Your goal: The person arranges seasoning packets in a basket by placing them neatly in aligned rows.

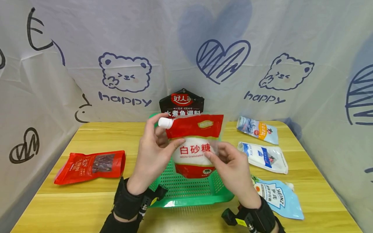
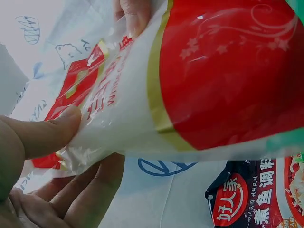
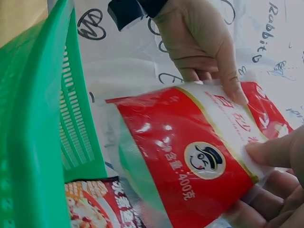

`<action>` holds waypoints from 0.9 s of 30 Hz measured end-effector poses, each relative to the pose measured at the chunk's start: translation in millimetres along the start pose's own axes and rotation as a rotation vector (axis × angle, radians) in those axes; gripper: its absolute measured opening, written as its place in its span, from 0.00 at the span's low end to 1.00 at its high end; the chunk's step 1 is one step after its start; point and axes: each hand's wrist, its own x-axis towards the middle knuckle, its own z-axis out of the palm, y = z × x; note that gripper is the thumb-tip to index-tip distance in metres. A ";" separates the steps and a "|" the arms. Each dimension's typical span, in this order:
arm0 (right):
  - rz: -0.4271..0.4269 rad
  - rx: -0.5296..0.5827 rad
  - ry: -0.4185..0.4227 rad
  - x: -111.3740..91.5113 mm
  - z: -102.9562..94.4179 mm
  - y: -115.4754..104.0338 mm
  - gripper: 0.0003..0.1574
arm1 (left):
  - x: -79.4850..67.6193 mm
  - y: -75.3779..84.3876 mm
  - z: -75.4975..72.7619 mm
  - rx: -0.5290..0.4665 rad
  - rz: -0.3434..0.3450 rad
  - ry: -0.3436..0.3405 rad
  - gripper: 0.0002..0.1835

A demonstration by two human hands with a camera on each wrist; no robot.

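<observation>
A person's left hand (image 1: 154,152) and right hand (image 1: 234,170) grasp the red-and-white sugar bag (image 1: 193,153) between thumbs and fingers, above the green basket (image 1: 190,203). The right thumb covers the end of the bag's English line after "White Granulated", and most of the fingers pass out of sight behind the bag. The bag also hides the lower part of the black seasoning packet (image 1: 182,102); whether that packet stands inside the basket or behind it cannot be told. The right forearm overlaps the blue Heinz pouch (image 1: 281,199), and the left wrist view cuts off the bag at its right edge.

The desk (image 1: 96,207) has a yellow wood grain. A red packet (image 1: 91,166) lies at left; 2 pale pouches (image 1: 263,157) lie at far right, beyond the Heinz pouch. Pale cloth (image 1: 175,38) hangs behind and at the sides, drawn with hearts, 2 bears and "happy" 2 times.
</observation>
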 end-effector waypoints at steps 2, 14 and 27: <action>-0.014 0.011 0.024 0.1 0.9 0.8 0.16 | 0.0 0.3 -1.0 -0.004 -0.026 -0.023 0.43; 0.069 0.095 0.164 -2.1 6.2 -0.7 0.19 | -1.6 -2.3 2.2 0.071 -0.208 -0.332 0.37; 0.181 0.211 0.132 6.4 -20.9 -7.6 0.31 | -2.1 -3.6 -1.7 0.171 -0.113 -0.336 0.27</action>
